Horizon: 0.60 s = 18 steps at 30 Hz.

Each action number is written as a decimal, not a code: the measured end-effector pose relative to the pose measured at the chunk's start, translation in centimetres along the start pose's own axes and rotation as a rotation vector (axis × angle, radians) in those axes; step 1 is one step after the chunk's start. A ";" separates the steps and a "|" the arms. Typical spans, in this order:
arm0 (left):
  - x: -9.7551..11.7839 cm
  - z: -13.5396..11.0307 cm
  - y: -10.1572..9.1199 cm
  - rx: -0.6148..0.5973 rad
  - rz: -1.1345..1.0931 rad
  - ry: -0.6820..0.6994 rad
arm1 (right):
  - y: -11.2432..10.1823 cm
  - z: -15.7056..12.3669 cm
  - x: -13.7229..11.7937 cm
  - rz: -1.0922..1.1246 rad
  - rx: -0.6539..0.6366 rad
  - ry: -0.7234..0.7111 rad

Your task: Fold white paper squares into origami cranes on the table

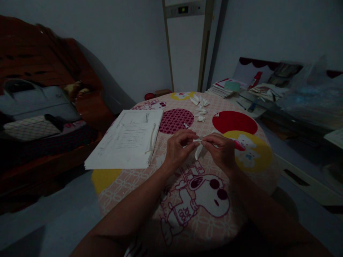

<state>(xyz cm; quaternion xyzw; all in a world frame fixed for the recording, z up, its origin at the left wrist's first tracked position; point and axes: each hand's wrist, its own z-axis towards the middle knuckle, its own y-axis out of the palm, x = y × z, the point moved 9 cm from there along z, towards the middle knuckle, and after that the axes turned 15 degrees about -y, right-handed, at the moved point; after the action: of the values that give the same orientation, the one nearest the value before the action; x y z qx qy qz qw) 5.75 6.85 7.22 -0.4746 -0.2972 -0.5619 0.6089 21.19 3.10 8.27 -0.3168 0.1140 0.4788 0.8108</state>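
Note:
Over the middle of the round table, both hands pinch a thin white strip (197, 152) that looks like paper; its loose end hangs down between them. My left hand (180, 144) closes thumb and fingers on the strip from the left. From the right, my right hand (221, 148) grips it the same way, fingertips nearly touching the left ones. Beyond the hands lie several crumpled or knotted white pieces (200, 101). A small white scrap (187, 126) rests just past my left hand. What the fingertips cover is hidden.
A stack of written paper sheets (125, 142) lies at the left on the patterned tablecloth (214, 228). A wooden bench (88, 96) with bags stands left. To the right, a side table carries papers (221, 89) and a plastic bag (308, 91). A tall white appliance (184, 50) stands behind.

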 end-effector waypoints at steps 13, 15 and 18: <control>-1.4 0.4 0.1 -0.050 -0.180 -0.112 | 0.0 -0.1 0.2 0.042 0.027 -0.001; -1.6 0.5 0.2 -0.068 -0.213 -0.134 | 0.1 -0.1 0.2 0.042 0.024 -0.006; -2.1 0.7 0.3 -0.091 -0.271 -0.190 | 0.5 -0.1 0.4 0.043 -0.003 0.000</control>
<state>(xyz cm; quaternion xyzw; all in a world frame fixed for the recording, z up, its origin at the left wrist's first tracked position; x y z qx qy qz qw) 5.73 8.28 5.49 -0.5083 -0.3889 -0.6044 0.4744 20.98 3.47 7.83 -0.3152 0.1201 0.4965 0.7998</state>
